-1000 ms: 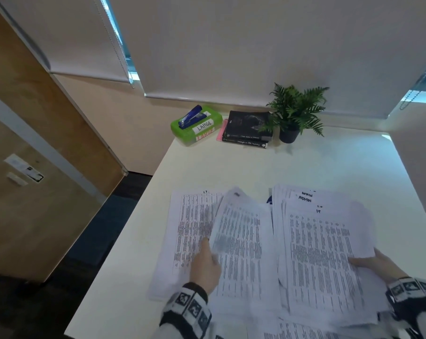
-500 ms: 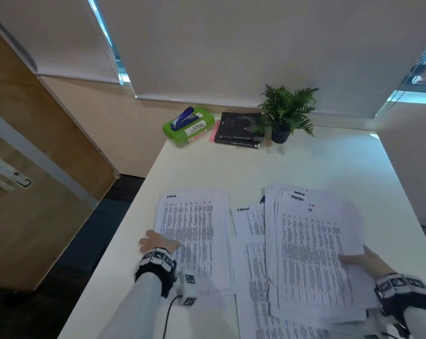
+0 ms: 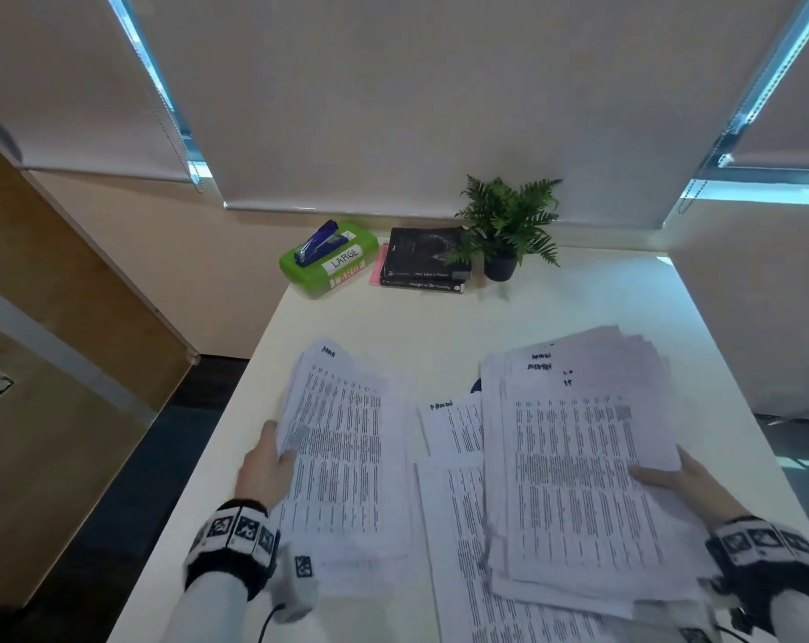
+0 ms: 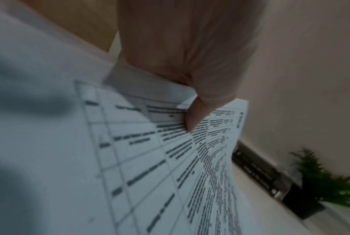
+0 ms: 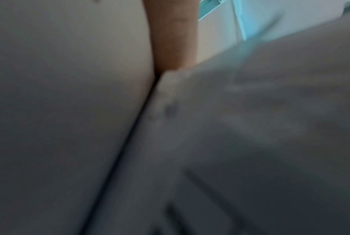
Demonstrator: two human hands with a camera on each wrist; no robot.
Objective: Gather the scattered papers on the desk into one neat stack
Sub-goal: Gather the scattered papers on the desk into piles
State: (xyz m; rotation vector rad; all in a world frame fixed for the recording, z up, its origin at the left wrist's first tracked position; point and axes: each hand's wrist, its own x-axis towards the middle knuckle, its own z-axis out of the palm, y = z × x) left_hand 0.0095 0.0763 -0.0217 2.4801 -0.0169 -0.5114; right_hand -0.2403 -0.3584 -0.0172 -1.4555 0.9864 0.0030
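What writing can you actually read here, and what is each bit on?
"LARGE": white label on the lid of the green box.
Second label on that box's side: blurred, unreadable.
Spines of the black books: too small.
Handwritten headings and printed tables on the papers: too blurred.

"LARGE" label on green box (image 3: 328,259)

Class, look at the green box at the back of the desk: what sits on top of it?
A blue stapler lies on the green box, beside a white label reading LARGE. The box's contents are hidden.
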